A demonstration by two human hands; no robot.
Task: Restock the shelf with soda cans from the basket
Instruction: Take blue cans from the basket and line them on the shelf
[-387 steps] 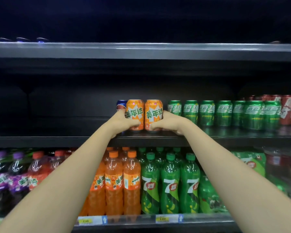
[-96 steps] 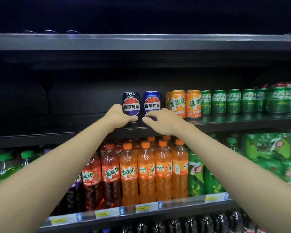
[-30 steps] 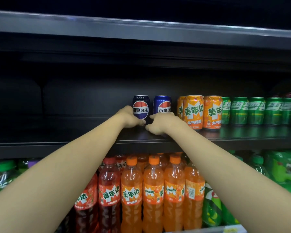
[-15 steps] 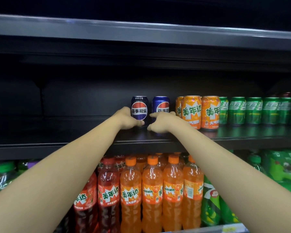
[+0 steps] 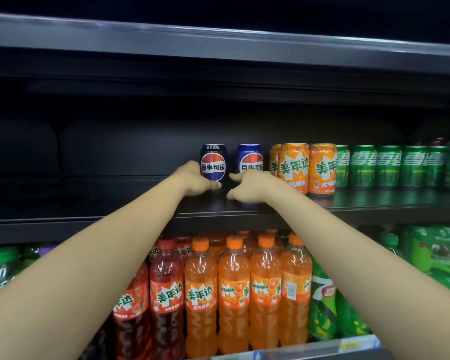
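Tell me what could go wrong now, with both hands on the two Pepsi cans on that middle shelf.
1. The blue Pepsi can stands close to the orange cans; pushing it right could knock them.
2. The left hand holds the dark Pepsi can only near its base, so a shove might tip it.
3. The right hand hides the blue can's base, so its footing on the shelf cannot be judged.

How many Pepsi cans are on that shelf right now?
2. The dark can stands by the left hand; the blue can stands behind the right hand. More may hide behind.
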